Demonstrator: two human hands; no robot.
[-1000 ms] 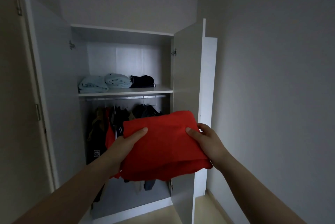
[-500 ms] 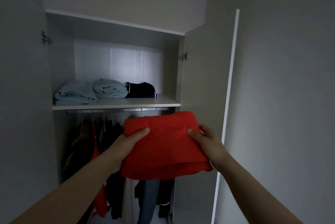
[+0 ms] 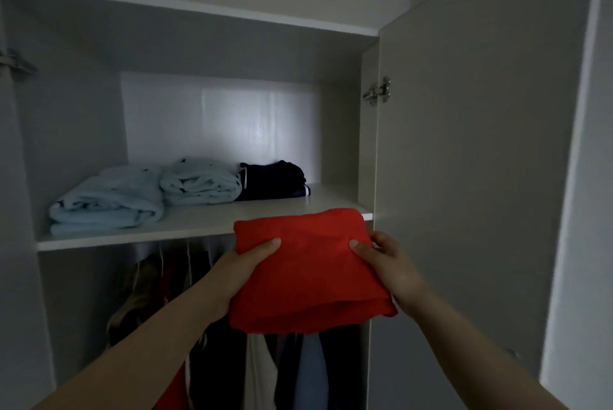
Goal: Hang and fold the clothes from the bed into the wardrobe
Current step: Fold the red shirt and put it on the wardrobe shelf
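A dim white wardrobe [image 3: 219,117] fills the view, its right door [image 3: 464,177] swung open. Clothes [image 3: 225,360] hang below the shelf [image 3: 185,223]. A folded red garment [image 3: 308,280] is held level just in front of the shelf's right end. Two pale blue bundles [image 3: 109,204] and a dark folded piece [image 3: 275,180] lie on the shelf. The left hand [image 3: 238,273] and right hand [image 3: 391,267] grip the garment's sides, thumbs on top.
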